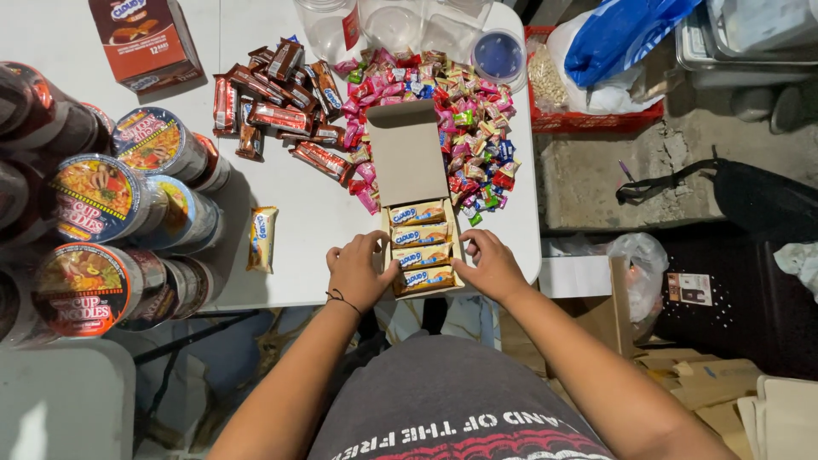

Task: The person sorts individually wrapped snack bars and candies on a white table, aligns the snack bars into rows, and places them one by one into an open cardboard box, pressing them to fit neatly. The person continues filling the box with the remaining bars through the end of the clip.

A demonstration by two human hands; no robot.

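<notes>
Open cardboard box (423, 247) lying at the near edge of the white table (290, 196), lid flap thrown back toward 12 o'clock, four yellow-wrapped snack bars (419, 234) stacked in a row inside. Left hand (358, 271) pressed against the box's 9 o'clock wall, fingers curled, thumb hooked over the rim near the lowest bar; nothing lifted, only the cardboard touched. Right hand (488, 266) mirrored on the 3 o'clock wall, fingers bent loosely round the corner, likewise closed on nothing but the box side. Probably braced this way to keep the thin walls square and the bars from sliding out over the table edge.

At 9 o'clock from the box, apart from it, one more yellow-wrapped bar (262, 238) lying alone. Further toward 9 o'clock, a stack of instant noodle cups (106, 247) laid on their sides, lids facing the camera. At 11 o'clock, a heap of red-brown wrapped bars (277, 111); at 12 to 1 o'clock, a spread of small bright candies (464, 128) touching the lid flap on both sides. Beyond those, clear plastic jars (383, 25) and a blue lid (498, 55). Brown carton (145, 38) standing at the far left. Off the table at 1 o'clock, a red basket (554, 111) holding bags.
</notes>
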